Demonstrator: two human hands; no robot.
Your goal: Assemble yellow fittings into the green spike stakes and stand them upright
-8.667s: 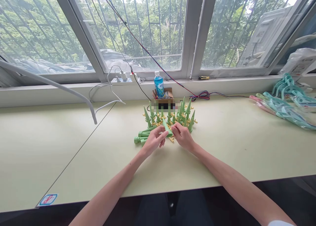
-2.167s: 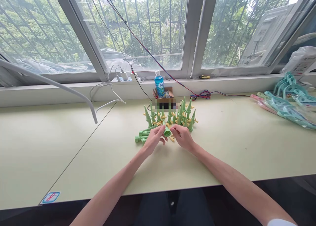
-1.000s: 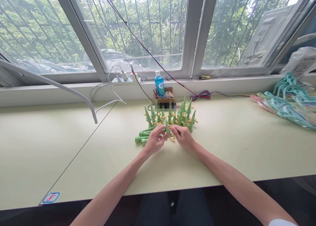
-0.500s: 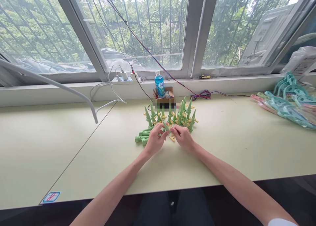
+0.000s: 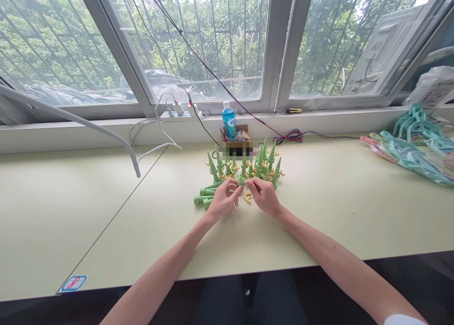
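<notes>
My left hand [image 5: 224,199] is closed on a green plastic watering spike [image 5: 241,180], its fingers hiding much of it. Close on the right, my right hand [image 5: 264,196] pinches thumb and finger together against the spike's side; whatever is in that pinch is too small to make out. Small yellow valve pieces [image 5: 247,199] lie on the table between the hands. Behind them stand several upright green spikes [image 5: 271,157] with yellow valves in their sides. Loose green spikes [image 5: 202,199] lie on their sides left of my left hand.
A blue-labelled bottle [image 5: 230,122] stands in a small cardboard box [image 5: 244,133] by the window. Coiled red and blue wires [image 5: 292,136] lie right of it. Teal hangers [image 5: 413,150] are piled at the far right. A white cable [image 5: 106,136] hangs at left.
The green spike in my left hand has turned, its tip swinging away so its broad end shows. My right hand has stayed beside it, shifting only slightly.
</notes>
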